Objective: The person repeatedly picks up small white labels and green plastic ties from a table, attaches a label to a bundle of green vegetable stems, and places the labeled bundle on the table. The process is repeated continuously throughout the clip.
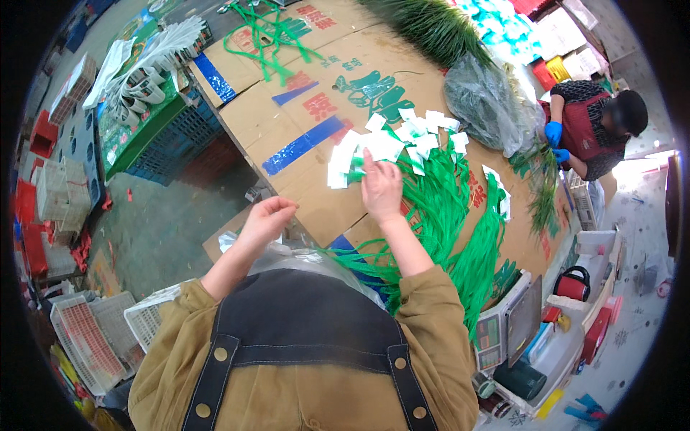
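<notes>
Several white tags (383,146) lie overlapping at the heads of long green plastic strips (439,207) on the cardboard-covered table (318,204). My right hand (381,188) touches the left part of the tags with its fingertips; whether it grips one cannot be told. Over the table's near left edge is my left hand (268,218), thumb and forefinger pinched together, with nothing clearly visible between them. A second bundle of green strips (480,264) with white tags lies to the right. Loose green straps (264,40) rest at the table's far left.
A person (587,124) in blue gloves handles green stems at the right. Long green leaves (431,32) and a clear plastic bag (480,102) lie at the back. A scale (506,323) stands at the near right. White plastic crates (89,345) stand at the left, beyond the table's edge.
</notes>
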The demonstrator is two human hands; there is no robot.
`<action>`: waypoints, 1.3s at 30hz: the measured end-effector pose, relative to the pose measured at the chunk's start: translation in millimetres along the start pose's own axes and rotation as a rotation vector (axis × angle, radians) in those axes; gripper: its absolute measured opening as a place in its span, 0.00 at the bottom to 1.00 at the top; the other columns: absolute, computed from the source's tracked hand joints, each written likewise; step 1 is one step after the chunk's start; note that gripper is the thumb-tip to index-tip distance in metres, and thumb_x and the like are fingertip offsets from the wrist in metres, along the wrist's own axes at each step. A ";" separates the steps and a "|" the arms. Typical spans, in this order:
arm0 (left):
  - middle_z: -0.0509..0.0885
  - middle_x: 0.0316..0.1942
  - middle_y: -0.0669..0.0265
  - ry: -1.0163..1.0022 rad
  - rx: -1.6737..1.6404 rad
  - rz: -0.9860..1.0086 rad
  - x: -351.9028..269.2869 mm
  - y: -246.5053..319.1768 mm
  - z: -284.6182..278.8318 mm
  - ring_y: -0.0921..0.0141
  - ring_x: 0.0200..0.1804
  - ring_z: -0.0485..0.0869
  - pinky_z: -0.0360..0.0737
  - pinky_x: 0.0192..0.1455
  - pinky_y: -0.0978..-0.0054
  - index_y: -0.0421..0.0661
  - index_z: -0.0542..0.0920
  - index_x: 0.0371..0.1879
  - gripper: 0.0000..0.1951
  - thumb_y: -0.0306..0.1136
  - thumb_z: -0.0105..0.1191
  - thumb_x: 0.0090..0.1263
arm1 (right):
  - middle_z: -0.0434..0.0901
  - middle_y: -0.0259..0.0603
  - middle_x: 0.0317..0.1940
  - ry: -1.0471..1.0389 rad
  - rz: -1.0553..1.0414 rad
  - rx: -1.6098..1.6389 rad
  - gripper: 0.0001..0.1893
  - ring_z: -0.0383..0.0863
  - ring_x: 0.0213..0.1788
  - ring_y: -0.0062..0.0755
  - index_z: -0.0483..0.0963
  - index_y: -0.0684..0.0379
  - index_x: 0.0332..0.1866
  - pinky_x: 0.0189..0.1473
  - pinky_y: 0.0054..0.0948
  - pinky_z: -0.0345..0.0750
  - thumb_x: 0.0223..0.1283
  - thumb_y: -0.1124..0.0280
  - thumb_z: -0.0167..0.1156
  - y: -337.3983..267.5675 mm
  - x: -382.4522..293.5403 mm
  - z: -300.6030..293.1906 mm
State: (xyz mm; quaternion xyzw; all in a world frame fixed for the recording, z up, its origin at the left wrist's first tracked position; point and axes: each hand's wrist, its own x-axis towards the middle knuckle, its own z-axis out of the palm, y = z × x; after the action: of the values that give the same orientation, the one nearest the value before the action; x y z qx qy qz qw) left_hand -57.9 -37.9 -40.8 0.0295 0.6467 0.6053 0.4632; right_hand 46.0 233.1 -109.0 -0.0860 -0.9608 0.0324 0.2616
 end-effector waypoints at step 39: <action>0.89 0.39 0.66 -0.143 -0.093 -0.106 31.7 -17.1 47.0 0.82 0.17 0.69 0.63 0.20 0.83 0.43 0.84 0.44 0.10 0.37 0.56 0.73 | 0.83 0.37 0.39 0.041 0.366 0.365 0.44 0.81 0.45 0.40 0.59 0.62 0.75 0.50 0.40 0.76 0.50 0.77 0.70 -27.4 -3.0 -70.8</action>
State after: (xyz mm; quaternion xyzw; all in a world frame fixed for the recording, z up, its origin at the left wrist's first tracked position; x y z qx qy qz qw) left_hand -37.1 12.1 -64.8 0.0171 0.5839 0.6056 0.5405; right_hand 80.5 206.8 -46.6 -0.2105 -0.9020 0.2504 0.2818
